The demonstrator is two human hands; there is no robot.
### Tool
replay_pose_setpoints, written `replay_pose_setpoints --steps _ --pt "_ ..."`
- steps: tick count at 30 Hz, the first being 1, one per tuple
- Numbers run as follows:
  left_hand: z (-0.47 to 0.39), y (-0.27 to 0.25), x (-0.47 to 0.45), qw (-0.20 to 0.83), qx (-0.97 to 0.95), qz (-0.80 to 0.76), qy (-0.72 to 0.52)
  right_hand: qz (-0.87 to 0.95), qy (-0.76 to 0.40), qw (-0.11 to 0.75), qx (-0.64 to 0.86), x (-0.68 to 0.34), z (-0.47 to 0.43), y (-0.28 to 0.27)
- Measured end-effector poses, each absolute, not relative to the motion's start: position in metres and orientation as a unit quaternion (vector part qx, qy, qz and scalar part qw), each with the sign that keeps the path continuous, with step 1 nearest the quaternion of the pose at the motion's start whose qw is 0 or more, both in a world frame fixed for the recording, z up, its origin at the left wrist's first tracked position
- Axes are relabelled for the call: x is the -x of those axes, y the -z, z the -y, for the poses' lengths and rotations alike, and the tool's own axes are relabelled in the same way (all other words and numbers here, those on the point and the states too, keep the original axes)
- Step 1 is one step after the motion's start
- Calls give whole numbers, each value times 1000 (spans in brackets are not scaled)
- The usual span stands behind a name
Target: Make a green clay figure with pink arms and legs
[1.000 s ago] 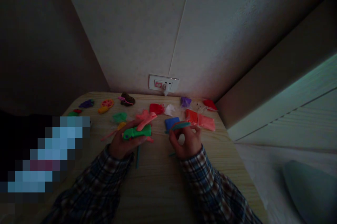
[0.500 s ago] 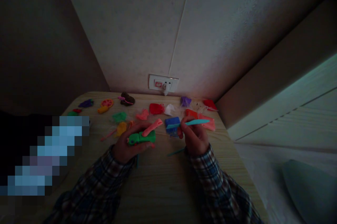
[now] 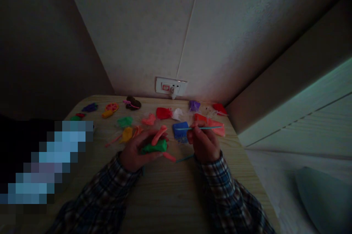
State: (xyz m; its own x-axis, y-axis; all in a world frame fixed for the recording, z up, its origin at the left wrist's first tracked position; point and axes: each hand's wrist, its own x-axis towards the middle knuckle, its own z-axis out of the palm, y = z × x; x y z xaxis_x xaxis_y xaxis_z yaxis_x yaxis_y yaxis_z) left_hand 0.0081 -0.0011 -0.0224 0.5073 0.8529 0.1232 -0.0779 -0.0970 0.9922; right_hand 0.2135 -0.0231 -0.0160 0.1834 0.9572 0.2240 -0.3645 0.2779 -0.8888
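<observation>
A green-and-pink, apparently clay figure (image 3: 156, 147), partly hidden, is gripped by the left hand (image 3: 133, 154); a slim turquoise tool (image 3: 213, 127), by the right hand (image 3: 206, 147).

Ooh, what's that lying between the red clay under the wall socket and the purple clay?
In the head view, a crumpled white lump lies there, closer to the red clay than to the purple clay.
</observation>
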Motion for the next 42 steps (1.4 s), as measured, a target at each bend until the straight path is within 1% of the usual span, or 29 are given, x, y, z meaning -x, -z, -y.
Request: replay_pose_setpoints --steps 4,7,18,22,28,33,38,42 --pt "4 22 -11 633 -589 -296 -406 440 -475 674 355 -218 20 21" --pt "7 22 -15 627 -587 -294 -419 457 -462 668 362 -217 21 22" --pt "7 23 -21 547 -657 -295 -427 515 -380 685 348 -211 26 14" --pt "8 25 -20 493 -684 -328 -427 520 -389 688 325 -208 27 13" --pt "8 23 -18 422 -723 -361 -411 552 -380 654 350 -206 31 11" --pt "5 20 -20 373 -737 -372 -423 584 -371 618 374 -206 34 7" --pt "6 26 -19 351 -745 -387 -415 615 -370 582 381 -202 38 2" --pt "8 29 -19 313 -756 -402 -411 621 -356 585 380 -196 42 -3"
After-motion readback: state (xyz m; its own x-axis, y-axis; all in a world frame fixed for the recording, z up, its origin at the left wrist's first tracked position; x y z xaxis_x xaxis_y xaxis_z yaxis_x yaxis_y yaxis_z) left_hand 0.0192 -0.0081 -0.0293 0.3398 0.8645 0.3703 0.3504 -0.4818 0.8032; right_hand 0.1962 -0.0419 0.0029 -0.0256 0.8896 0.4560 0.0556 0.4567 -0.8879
